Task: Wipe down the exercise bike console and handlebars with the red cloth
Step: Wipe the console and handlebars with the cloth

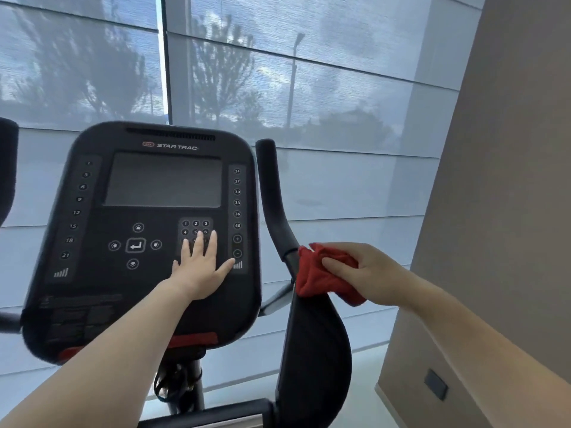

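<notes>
The black exercise bike console [102, 267] fills the left half of the view, with a dark screen and a number keypad. My left hand [200, 267] lies flat on its lower right part, fingers spread over the keypad, holding nothing. The right handlebar [273, 199] rises beside the console and bends down into a wide black arm pad [315, 353]. My right hand [361, 273] grips the bunched red cloth [318, 273] and presses it around the handlebar just above the pad. The cloth hides that stretch of the bar.
A second black handlebar end [6, 168] shows at the far left edge. Behind the bike hang large translucent window blinds [340, 103]. A beige wall [500, 180] with a dark socket [435, 383] stands close on the right. The bike's post and cables [182, 384] run below the console.
</notes>
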`<action>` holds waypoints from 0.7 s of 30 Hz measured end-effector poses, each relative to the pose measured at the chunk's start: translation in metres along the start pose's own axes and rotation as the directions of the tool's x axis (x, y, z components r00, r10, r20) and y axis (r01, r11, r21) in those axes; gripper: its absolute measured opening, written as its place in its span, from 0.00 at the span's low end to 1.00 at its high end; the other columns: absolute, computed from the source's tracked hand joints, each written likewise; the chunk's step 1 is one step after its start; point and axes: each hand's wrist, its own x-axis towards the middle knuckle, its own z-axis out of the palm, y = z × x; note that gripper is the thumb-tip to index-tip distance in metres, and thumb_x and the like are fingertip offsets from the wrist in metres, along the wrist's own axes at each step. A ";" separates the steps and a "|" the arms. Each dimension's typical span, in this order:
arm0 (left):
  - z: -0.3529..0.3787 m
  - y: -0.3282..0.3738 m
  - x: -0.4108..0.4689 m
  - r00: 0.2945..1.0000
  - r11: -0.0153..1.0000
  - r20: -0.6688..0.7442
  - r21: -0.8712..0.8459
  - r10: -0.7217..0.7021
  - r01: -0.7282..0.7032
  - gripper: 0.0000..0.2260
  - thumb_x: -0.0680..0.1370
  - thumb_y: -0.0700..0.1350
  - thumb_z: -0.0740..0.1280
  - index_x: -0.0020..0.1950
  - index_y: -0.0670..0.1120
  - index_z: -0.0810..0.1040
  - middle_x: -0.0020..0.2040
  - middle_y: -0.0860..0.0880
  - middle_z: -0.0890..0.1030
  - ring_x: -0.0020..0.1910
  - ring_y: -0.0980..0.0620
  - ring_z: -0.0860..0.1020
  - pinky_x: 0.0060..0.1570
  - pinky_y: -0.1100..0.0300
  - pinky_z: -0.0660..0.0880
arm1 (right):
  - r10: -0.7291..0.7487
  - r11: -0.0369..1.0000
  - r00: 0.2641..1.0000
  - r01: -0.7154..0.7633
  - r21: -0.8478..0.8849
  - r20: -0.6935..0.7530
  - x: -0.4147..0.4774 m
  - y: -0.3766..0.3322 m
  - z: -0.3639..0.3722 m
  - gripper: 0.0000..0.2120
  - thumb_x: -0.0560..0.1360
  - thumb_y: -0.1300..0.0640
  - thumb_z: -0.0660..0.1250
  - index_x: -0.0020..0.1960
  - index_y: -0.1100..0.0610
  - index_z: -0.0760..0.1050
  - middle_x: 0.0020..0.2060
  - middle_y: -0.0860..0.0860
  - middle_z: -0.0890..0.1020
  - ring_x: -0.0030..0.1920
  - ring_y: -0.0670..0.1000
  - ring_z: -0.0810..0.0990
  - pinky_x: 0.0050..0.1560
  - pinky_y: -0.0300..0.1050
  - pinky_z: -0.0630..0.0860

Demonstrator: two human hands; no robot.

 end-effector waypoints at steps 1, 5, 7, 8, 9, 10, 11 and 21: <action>-0.001 0.002 -0.002 1.000 1.000 0.008 -0.013 0.013 -0.013 0.34 0.77 0.65 0.49 0.76 0.54 0.37 0.78 0.50 0.40 0.76 0.44 0.40 0.72 0.39 0.50 | 0.005 0.999 1.000 -0.004 0.033 -0.023 -0.005 -0.001 0.002 0.13 0.77 0.51 0.63 0.57 0.36 0.73 0.47 0.42 0.83 0.46 0.45 0.80 0.48 0.37 0.77; -0.008 0.005 -0.014 0.994 0.996 0.061 -0.029 0.085 -0.083 0.33 0.78 0.64 0.50 0.76 0.53 0.38 0.78 0.48 0.42 0.76 0.47 0.42 0.73 0.41 0.49 | -0.024 0.993 0.998 0.031 -0.116 0.055 -0.023 -0.009 0.032 0.18 0.76 0.45 0.61 0.66 0.41 0.68 0.54 0.35 0.73 0.51 0.32 0.70 0.52 0.21 0.63; -0.010 0.006 -0.022 0.992 0.993 0.052 -0.011 0.119 -0.119 0.33 0.78 0.64 0.48 0.76 0.53 0.39 0.78 0.49 0.42 0.76 0.48 0.41 0.73 0.42 0.48 | -0.022 0.991 0.998 0.015 -0.136 -0.051 -0.024 -0.013 0.046 0.19 0.76 0.41 0.59 0.64 0.45 0.69 0.52 0.39 0.73 0.50 0.36 0.70 0.52 0.25 0.65; -0.011 0.006 -0.026 0.989 0.990 0.040 -0.004 0.141 -0.141 0.32 0.78 0.64 0.48 0.77 0.54 0.39 0.78 0.50 0.42 0.76 0.48 0.40 0.73 0.43 0.48 | -0.014 0.989 0.995 0.000 -0.146 -0.096 -0.023 -0.016 0.050 0.19 0.75 0.39 0.58 0.62 0.46 0.71 0.49 0.41 0.74 0.49 0.40 0.72 0.52 0.32 0.68; -0.012 0.006 -0.031 0.987 0.987 0.030 -0.002 0.159 -0.159 0.32 0.78 0.65 0.47 0.77 0.54 0.40 0.78 0.50 0.42 0.76 0.49 0.40 0.73 0.43 0.48 | -0.011 0.981 0.992 -0.013 -0.194 -0.124 -0.022 -0.019 0.054 0.21 0.75 0.38 0.57 0.62 0.47 0.71 0.47 0.43 0.73 0.49 0.44 0.74 0.52 0.39 0.70; -0.012 0.006 -0.035 0.985 0.986 0.024 -0.005 0.170 -0.170 0.32 0.77 0.65 0.47 0.76 0.55 0.40 0.78 0.51 0.43 0.76 0.50 0.40 0.73 0.43 0.48 | -0.013 0.966 0.990 -0.024 -0.256 -0.141 -0.022 -0.021 0.056 0.22 0.74 0.37 0.56 0.63 0.47 0.70 0.47 0.43 0.73 0.50 0.47 0.74 0.52 0.42 0.71; -0.013 0.005 -0.039 0.985 0.985 0.021 -0.011 0.173 -0.173 0.32 0.77 0.65 0.47 0.76 0.55 0.40 0.78 0.51 0.43 0.76 0.50 0.40 0.74 0.43 0.48 | -0.018 0.955 0.988 -0.028 -0.295 -0.151 -0.023 -0.022 0.058 0.23 0.74 0.36 0.56 0.64 0.48 0.69 0.48 0.43 0.74 0.51 0.48 0.74 0.52 0.43 0.71; -0.014 0.010 -0.046 0.982 0.976 0.009 -0.119 0.186 -0.184 0.30 0.80 0.61 0.48 0.77 0.51 0.44 0.78 0.48 0.47 0.76 0.48 0.43 0.74 0.53 0.42 | -0.023 0.967 0.968 -0.042 -0.251 -0.250 -0.048 -0.023 0.062 0.22 0.74 0.41 0.62 0.65 0.48 0.70 0.62 0.42 0.73 0.61 0.45 0.71 0.57 0.33 0.63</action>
